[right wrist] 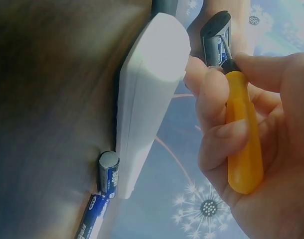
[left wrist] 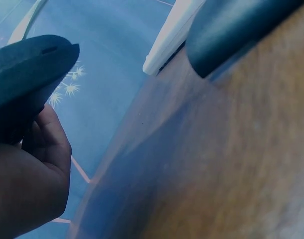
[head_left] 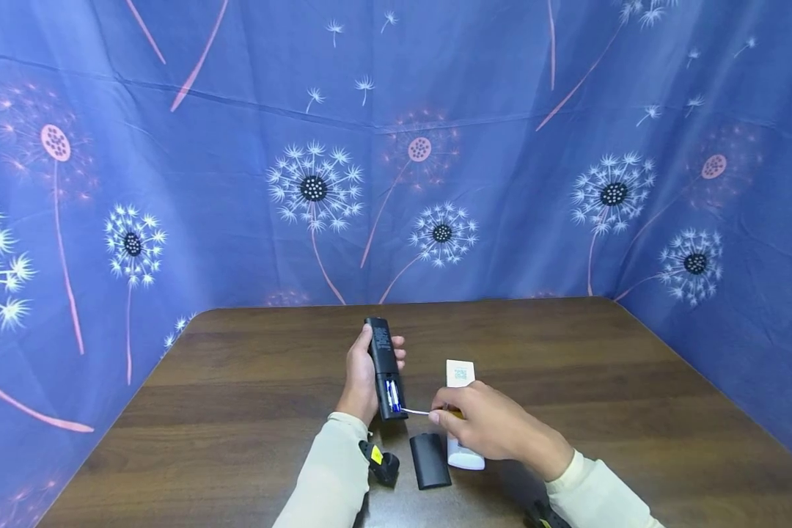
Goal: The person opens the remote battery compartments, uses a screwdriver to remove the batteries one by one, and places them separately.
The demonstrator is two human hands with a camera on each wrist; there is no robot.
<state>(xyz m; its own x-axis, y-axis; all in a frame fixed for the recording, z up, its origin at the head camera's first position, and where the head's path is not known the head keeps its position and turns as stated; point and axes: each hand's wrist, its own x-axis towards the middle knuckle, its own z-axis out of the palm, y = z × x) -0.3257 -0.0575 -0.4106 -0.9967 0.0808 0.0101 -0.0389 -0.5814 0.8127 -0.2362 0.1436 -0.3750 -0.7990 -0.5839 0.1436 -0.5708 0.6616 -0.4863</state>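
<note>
My left hand (head_left: 359, 385) grips a black remote control (head_left: 383, 348), its back turned up and its battery compartment uncovered. Blue-and-silver batteries (head_left: 393, 394) lie in that compartment. A screwdriver (right wrist: 244, 144) with a yellow handle is held in my right hand (head_left: 495, 425), fingers curled round the handle. Its thin shaft points left, and the tip is at the compartment's lower end; whether it touches a battery I cannot tell. On the table below the remote lies a black battery cover (head_left: 430, 462). The left wrist view shows the remote's dark end (left wrist: 32, 69).
A white remote-like device (head_left: 466, 460) with a printed code label lies on the brown wooden table (head_left: 270, 367), partly behind my right hand. Beside it, in the right wrist view, are a blue battery (right wrist: 109, 174) and another battery (right wrist: 92, 216). A blue dandelion-patterned cloth (head_left: 237, 183) hangs behind.
</note>
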